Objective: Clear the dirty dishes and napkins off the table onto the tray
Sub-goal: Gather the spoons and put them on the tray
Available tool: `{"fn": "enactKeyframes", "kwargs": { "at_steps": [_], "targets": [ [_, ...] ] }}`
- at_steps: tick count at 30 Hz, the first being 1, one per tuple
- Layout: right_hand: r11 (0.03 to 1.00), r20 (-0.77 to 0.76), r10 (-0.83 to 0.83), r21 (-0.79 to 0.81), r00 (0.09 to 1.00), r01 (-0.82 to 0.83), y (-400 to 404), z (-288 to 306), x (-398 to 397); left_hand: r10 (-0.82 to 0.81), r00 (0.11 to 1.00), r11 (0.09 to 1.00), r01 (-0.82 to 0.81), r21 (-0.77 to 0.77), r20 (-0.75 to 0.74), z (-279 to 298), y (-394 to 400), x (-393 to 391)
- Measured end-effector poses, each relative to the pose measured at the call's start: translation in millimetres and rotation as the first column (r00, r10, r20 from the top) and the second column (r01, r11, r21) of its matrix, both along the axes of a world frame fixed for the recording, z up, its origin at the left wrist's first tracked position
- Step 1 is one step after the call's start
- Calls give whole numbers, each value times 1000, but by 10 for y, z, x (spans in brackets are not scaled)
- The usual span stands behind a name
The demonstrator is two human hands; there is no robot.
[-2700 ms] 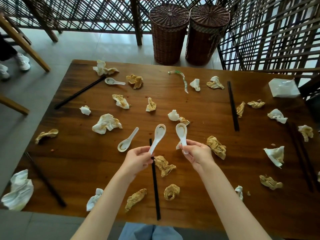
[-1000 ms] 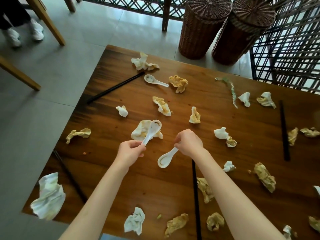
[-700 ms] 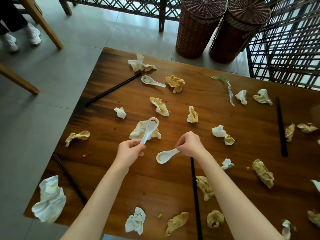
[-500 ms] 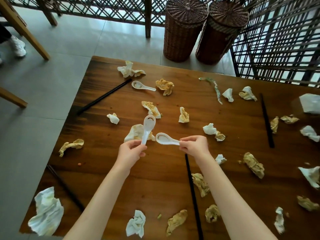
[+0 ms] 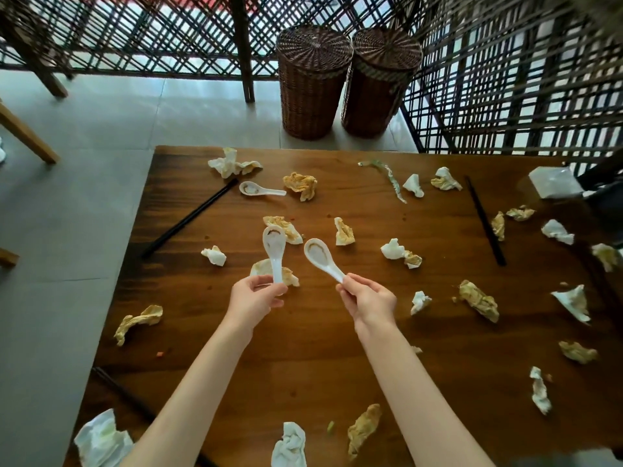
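Spoons could clash: left hand (image 5: pixel 253 298) pinches one soup spoon (image 5: pixel 274 248), right hand (image 5: pixel 368 298) another (image 5: pixel 320 256), bowls close above the surface (image 5: pixel 303 348); thin-handled grips may slip. No tray visible.

I see two spoons held above the table (image 5: pixel 303 358), one (image 5: pixel 274 251) in the left hand (image 5: pixel 253 299), one (image 5: pixel 322 259) in the right hand (image 5: pixel 369 299). A third spoon (image 5: pixel 259 189) lies farther back (crumpled napkins scattered all around); two baskets (image 5: pixel 312 82) stand behind the table.
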State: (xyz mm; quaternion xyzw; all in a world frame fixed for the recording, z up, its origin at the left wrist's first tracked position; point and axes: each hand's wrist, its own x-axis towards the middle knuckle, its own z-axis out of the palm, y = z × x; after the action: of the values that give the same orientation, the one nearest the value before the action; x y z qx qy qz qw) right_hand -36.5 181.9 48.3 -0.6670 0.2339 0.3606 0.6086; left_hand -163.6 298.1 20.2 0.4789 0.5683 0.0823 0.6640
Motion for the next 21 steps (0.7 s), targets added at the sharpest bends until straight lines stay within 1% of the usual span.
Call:
{"fn": "enactKeyframes", "kwargs": {
  "at_steps": [4, 8, 13, 16, 19, 21],
  "targets": [
    [998, -24, -33, 48, 999, 34, 117, 33, 0, -8, 1000, 1000, 8, -7, 11, 17, 175, 117],
    [997, -46, -44, 58, 998, 47, 225, 37, 153, -8, 1000, 999, 8, -32, -10, -2, 334, 355],
    [997, -59, -41, 68, 997, 45, 393, 23, 552, 121, 993, 986, -122, -111, -13, -113, 618, 751],
    [998, -58, 1, 60, 998, 2, 534, -14, 807, 194, 981, 972, -196, -132, -27, -208, 826, 1022],
    [997, -39, 45, 69, 998, -42, 736, -63, 1006, 260, 965, 945, -260, -199, -23, -305, 1043, 1285],
    [996, -40, 60, 68, 997, -57, 870, -94, 1095, 302, 952, 928, -303, -214, -39, -375, 1169, 1414]
  ]
}}
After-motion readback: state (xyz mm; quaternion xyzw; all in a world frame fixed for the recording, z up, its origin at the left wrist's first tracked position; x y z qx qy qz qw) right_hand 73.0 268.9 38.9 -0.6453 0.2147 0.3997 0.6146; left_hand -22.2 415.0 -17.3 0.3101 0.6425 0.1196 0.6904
